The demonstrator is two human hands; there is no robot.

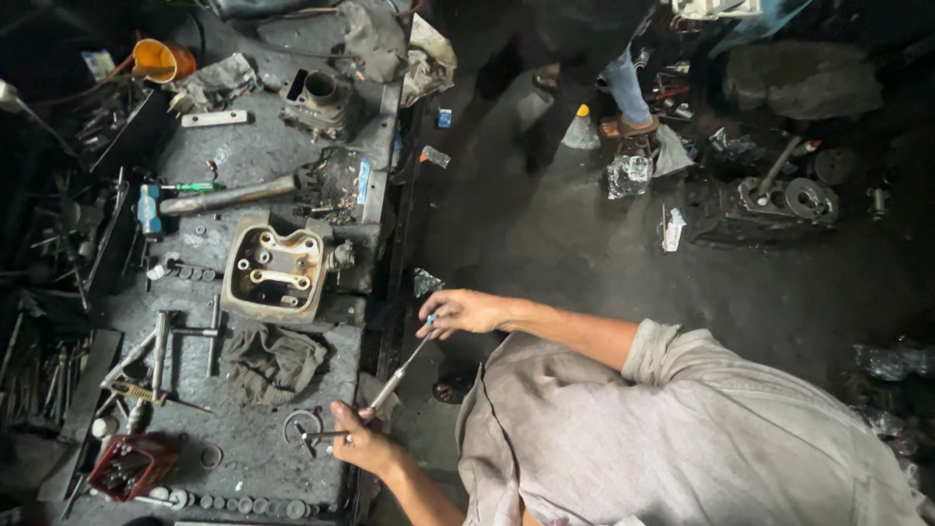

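Note:
My right hand (pixel 466 312) pinches the blue-tipped upper end of a long slim metal tool (pixel 401 368) that slants down toward the bench edge. At the tool's lower end, my left hand (pixel 365 445) is closed around a thin metal rod-like part (pixel 319 435). That part points left over the grey workbench (pixel 258 156), beside a metal ring (pixel 301 423). An open engine cylinder head (pixel 276 270) sits on the bench above my left hand, with a crumpled dark rag (pixel 275 362) between them.
The bench also carries a T-handle wrench (pixel 182 334), a red tray of small bits (pixel 131 466), an orange funnel (pixel 161 60), a cylinder block (pixel 317 97) and loose washers. Another person's leg and sandalled foot (pixel 628 97) stand on the dark floor. Engine parts (pixel 784 200) lie at right.

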